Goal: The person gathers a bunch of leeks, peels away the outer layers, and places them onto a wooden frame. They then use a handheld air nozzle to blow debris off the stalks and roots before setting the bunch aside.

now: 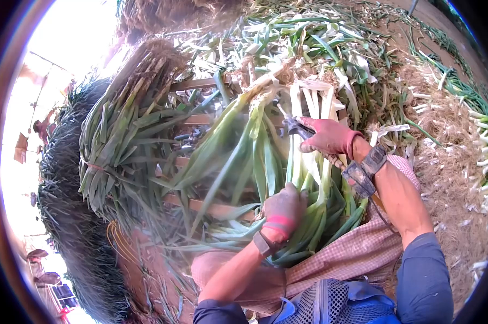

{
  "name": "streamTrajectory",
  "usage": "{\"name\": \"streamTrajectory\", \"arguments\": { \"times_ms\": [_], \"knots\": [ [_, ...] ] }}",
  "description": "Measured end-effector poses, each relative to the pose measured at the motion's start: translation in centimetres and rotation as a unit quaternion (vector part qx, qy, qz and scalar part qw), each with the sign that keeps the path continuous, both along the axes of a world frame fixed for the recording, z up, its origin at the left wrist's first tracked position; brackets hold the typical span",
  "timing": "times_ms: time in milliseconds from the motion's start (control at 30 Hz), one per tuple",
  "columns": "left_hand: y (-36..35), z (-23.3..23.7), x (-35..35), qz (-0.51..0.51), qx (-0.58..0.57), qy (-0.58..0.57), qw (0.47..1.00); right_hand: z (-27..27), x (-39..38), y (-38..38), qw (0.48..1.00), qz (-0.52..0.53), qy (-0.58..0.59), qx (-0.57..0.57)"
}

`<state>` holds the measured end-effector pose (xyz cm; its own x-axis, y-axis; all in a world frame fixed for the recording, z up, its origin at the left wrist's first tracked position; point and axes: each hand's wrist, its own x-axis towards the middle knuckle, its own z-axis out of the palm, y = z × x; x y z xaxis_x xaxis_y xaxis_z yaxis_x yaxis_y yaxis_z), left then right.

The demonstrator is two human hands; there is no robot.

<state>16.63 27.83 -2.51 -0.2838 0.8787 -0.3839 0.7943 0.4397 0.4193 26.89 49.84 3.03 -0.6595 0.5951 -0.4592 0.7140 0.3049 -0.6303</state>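
My right hand (333,137), in a reddish glove, is closed around a black air blow gun (298,128). Its thin nozzle points up and left, close to the roots of the long green onions. A hose (383,212) runs back from it along my forearm. Lower down, my left hand (284,208), in a grey and pink glove, closes on green onions (322,189) lying across my lap. Their white stems are bare near the top, and their leaves fan toward me. Beside them lie unpeeled green onions (255,127) with brown roots. The left fingertips are partly hidden.
A tied bundle of green onions (125,124) rests on a wooden slatted rack (198,119) at left. Behind it stands a dark green stack (74,216). Peeled skins (319,32) heap up ahead. Rooty trimmings (444,162) and a row of white stems (484,146) lie right.
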Motion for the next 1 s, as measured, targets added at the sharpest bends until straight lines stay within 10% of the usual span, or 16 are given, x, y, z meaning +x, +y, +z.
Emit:
{"name": "streamTrajectory", "arguments": {
  "times_ms": [667,733,800,1000],
  "knots": [
    [-3.0,1.0,2.9,-0.088,0.115,0.029,0.989,5.1,-2.5,8.4,0.993,0.034,0.075,0.087],
    [-2.2,0.6,2.4,-0.055,0.097,0.009,0.994,7.0,-0.3,10.5,0.936,-0.23,0.238,0.117],
    [-0.7,0.0,1.2,-0.023,0.084,-0.006,0.996,7.3,3.3,13.6,0.929,-0.327,0.12,0.124],
    [6.2,-3.2,-9.3,0.042,0.28,0.038,0.958,2.6,6.8,5.6,0.992,-0.121,0.028,0.026]
  ]
}}
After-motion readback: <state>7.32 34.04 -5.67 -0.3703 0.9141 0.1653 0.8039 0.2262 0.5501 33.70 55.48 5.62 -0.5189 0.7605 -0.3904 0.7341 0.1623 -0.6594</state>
